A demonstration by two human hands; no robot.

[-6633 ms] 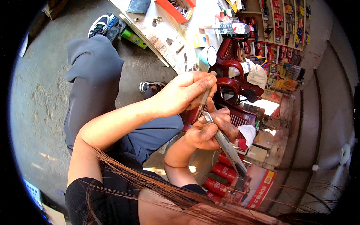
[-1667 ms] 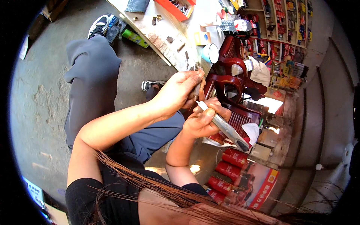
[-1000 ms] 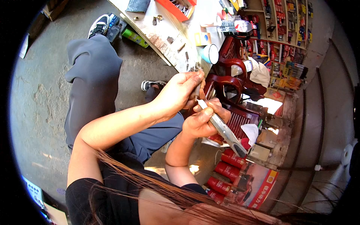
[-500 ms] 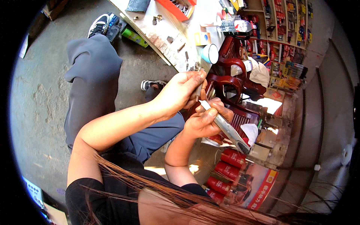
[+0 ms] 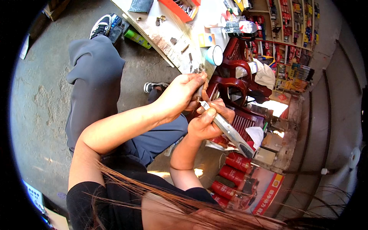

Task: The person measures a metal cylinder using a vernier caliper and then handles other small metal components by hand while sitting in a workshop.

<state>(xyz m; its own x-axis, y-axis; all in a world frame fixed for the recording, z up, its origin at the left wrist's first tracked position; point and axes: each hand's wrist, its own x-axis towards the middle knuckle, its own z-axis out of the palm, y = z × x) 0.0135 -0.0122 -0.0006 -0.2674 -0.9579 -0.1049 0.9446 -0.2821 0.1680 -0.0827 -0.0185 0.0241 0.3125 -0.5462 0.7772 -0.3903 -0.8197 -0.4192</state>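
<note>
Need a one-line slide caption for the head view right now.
Seated person's right hand grips a long flat metal tool while the left hand pinches its upper end beside a cluttered workbench.

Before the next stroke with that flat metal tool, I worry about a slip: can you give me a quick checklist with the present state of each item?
1. Right hand has a closed grip on the flat metal tool: ok.
2. Left hand pinches something at the tool's upper end: ok, though the piece itself is too small to identify.
3. Left fingertips away from the tool's edge: not ok, they sit right at it.
4. Work braced on a surface: not ok, both hands are held in the air above the lap.
5. Workbench within reach: cannot tell.
</note>
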